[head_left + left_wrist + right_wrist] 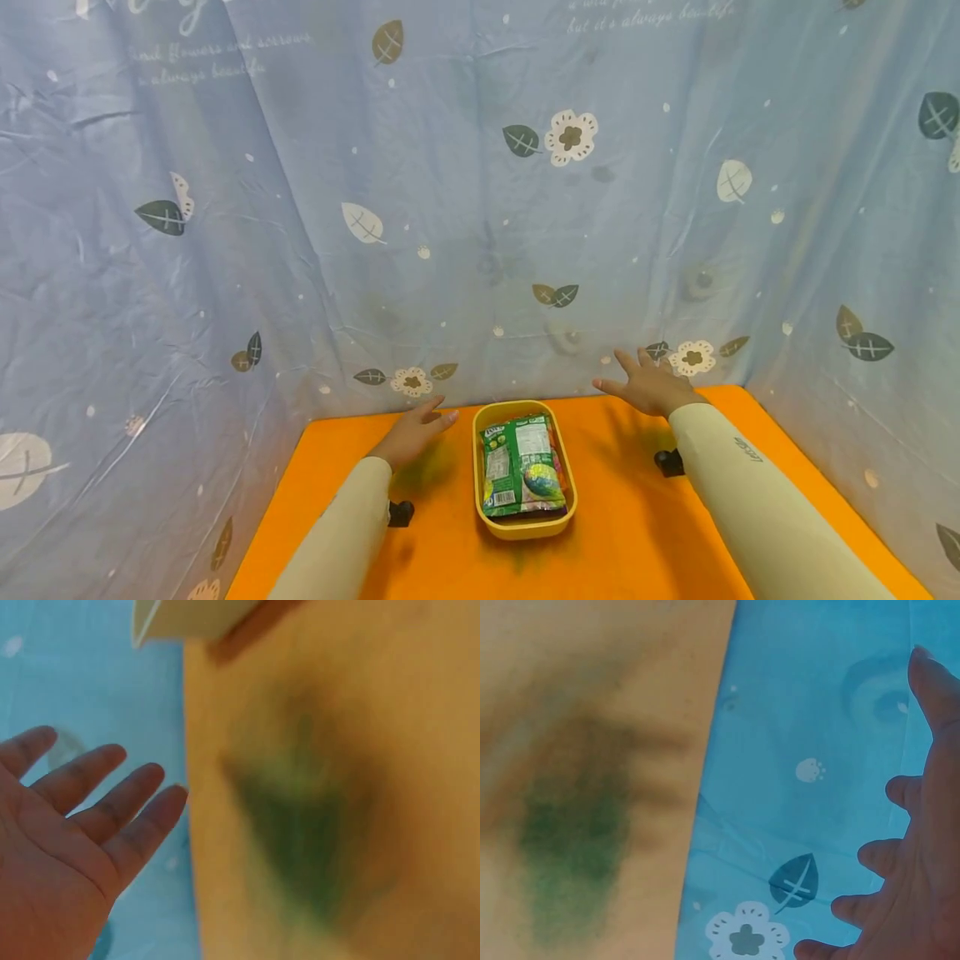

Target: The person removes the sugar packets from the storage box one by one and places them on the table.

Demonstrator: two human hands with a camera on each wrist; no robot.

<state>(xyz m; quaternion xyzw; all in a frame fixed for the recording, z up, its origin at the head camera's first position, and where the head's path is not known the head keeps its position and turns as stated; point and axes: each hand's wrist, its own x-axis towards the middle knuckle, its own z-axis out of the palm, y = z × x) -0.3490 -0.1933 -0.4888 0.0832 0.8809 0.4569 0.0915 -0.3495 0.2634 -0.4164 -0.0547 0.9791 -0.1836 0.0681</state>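
A yellow rectangular bin (525, 530) stands on the orange tabletop, between the two hands in the head view. Inside it lie snack bags, the top one a shiny green packet (517, 467) with printed labels and a barcode. To the left of the bin is my left hand (414, 435), fingers spread and holding nothing; its open palm (56, 847) fills the left side of the left wrist view, with a corner of the bin (195, 619) above. Over the table's back right, my right hand (648, 383) is raised with fingers apart, touching nothing.
A pale blue curtain (480, 208) with leaf and flower prints hangs behind the table and on both sides. The orange tabletop (615, 533) carries the arms' shadows. Black wrist cameras (670, 462) sit under the sleeves.
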